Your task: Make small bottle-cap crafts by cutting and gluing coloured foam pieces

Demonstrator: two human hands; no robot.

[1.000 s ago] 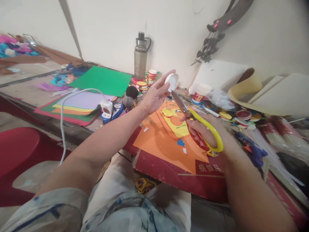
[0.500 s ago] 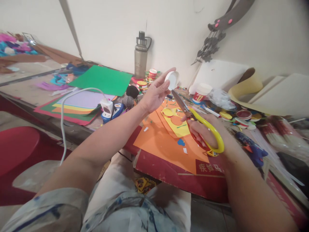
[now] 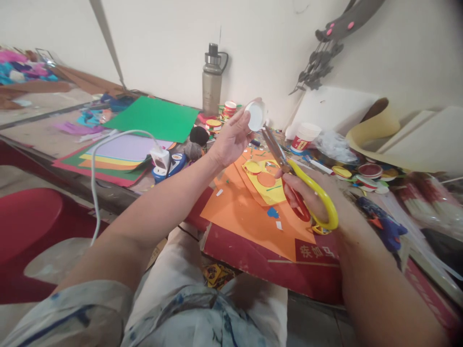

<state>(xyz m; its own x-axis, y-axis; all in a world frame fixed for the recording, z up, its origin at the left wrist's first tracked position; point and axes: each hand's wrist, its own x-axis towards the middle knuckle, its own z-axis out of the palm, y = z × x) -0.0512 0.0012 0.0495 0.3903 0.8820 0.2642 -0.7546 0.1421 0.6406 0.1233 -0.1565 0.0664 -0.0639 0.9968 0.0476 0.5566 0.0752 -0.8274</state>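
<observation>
pale wall (image 3: 162, 48) at the back, cluttered counter (image 3: 47, 135) along it, grey bottle (image 3: 211, 89) standing up against the wall. and here's the left hand (image 3: 231, 137), grip pinched on a shallow white cup (image 3: 255, 116), held above the counter. the right hand (image 3: 307, 193) has its grip wrapped round the handles of the scissors (image 3: 288, 166), tips right by the cup's lower edge, touching or not, can't tell. orange paper (image 3: 246, 221) lies below.

Blue-streaked pale grey shirt (image 3: 202, 315), short loose left sleeve (image 3: 97, 299), off-white trousers (image 3: 170, 282).
</observation>
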